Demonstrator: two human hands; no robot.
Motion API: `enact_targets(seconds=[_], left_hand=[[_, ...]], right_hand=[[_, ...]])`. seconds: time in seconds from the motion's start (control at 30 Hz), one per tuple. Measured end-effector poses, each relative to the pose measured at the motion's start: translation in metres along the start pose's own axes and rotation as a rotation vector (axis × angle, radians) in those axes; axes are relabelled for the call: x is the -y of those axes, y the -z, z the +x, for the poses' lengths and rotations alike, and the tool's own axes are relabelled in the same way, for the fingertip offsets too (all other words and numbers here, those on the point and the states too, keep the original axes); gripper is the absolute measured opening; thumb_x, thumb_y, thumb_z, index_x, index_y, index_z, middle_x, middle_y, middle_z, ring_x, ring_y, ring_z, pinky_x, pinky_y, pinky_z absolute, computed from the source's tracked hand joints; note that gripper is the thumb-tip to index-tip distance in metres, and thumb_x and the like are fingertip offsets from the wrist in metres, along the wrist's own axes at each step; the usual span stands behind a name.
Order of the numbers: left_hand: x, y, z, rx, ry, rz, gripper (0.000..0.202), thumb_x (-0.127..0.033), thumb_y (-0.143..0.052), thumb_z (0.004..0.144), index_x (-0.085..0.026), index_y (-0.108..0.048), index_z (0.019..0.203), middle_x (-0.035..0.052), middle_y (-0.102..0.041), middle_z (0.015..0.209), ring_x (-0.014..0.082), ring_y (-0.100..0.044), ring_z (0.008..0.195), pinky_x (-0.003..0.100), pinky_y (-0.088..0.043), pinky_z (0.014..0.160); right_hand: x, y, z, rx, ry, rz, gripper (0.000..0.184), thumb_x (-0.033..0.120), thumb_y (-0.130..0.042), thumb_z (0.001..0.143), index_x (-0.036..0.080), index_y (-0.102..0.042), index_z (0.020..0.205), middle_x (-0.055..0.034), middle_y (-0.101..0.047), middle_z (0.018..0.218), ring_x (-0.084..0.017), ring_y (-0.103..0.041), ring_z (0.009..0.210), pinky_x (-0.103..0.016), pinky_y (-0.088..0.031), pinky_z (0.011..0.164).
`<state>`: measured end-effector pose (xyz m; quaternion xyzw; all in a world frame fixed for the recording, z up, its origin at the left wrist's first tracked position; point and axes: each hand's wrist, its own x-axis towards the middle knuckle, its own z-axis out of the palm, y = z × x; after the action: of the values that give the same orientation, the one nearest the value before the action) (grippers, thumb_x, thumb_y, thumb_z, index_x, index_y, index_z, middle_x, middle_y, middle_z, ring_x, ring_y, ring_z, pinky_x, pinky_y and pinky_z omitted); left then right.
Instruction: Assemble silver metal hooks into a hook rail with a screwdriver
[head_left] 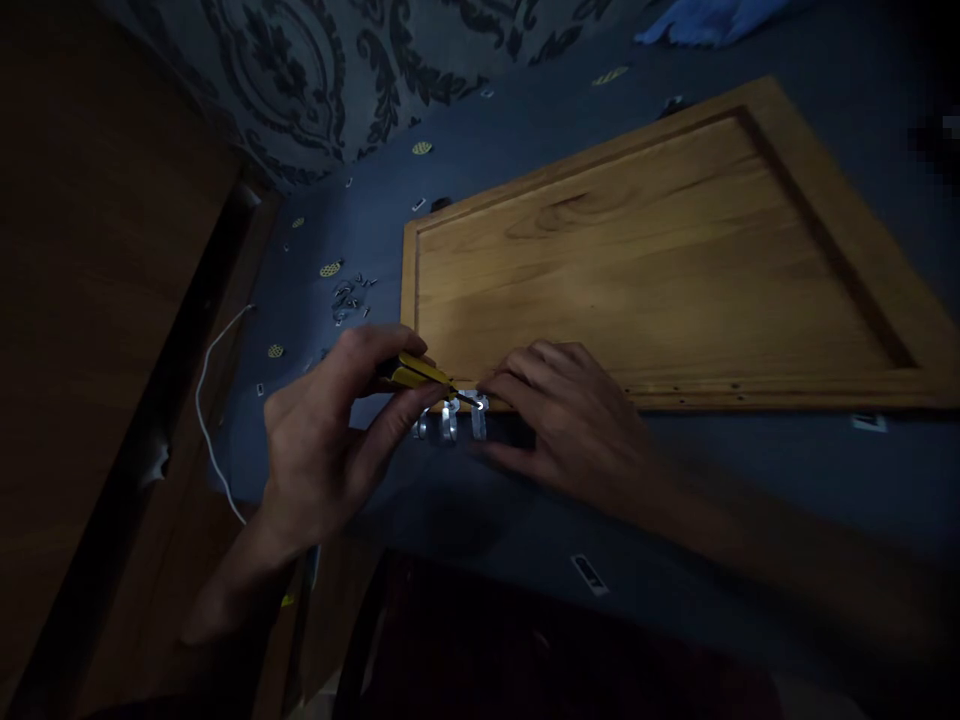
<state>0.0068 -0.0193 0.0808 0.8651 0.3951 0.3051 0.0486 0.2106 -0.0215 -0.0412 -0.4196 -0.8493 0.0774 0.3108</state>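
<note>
Panel of wood [637, 260] lies on a blue-grey surface [675, 480], metal fittings [449, 422] at its near edge; the left hand [322, 430] has its grip clamped on a yellow-handled tool [412, 372], tip at one fitting; whether the right hand [574, 410] grips or merely steadies, one cannot tell; work looks partway, fastening seemingly unfinished, screw-like pieces [349, 298] lying loose.

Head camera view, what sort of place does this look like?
Probably a room in a home: an ornately patterned backdrop, a blue pineapple-print cloth, and a wooden panel lying on it.
</note>
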Motion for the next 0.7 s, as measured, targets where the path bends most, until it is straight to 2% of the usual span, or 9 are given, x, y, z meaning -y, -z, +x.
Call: enact_targets(seconds=[0.17, 0.47, 0.7], left_hand=[[-0.0019, 0.0002, 0.0011, 0.017, 0.003, 0.017, 0.017, -0.025, -0.07, 0.098, -0.029, -0.063, 0.113, -0.0015, -0.076, 0.1, 0.0138, -0.077, 0.081, 0.025, -0.07, 0.074], [0.0031, -0.0004, 0.0013, 0.017, 0.007, -0.078, 0.021, -0.023, -0.074, 0.095, -0.026, -0.066, 0.114, -0.0023, -0.075, 0.1, 0.0125, -0.075, 0.085, 0.024, -0.066, 0.075], [0.0034, -0.0003, 0.0009, 0.021, 0.028, -0.13, 0.024, -0.021, -0.075, 0.094, -0.028, -0.067, 0.115, -0.003, -0.075, 0.1, 0.0129, -0.076, 0.088, 0.027, -0.067, 0.079]], right_hand=[[-0.0004, 0.0001, -0.0005, -0.004, -0.005, 0.001, 0.036, 0.05, -0.07, 0.091, 0.017, -0.068, 0.105, -0.0106, -0.068, 0.1, -0.028, -0.057, 0.096, -0.042, -0.043, 0.084], [-0.0025, -0.0024, -0.0013, -0.007, -0.002, 0.027, 0.037, 0.052, -0.063, 0.095, 0.017, -0.069, 0.108, -0.0111, -0.068, 0.1, -0.029, -0.057, 0.097, -0.044, -0.042, 0.084], [-0.0005, -0.0005, -0.0012, -0.022, 0.01, 0.006, 0.036, 0.049, -0.069, 0.092, 0.016, -0.069, 0.106, -0.011, -0.068, 0.099, -0.029, -0.057, 0.096, -0.043, -0.042, 0.085]])
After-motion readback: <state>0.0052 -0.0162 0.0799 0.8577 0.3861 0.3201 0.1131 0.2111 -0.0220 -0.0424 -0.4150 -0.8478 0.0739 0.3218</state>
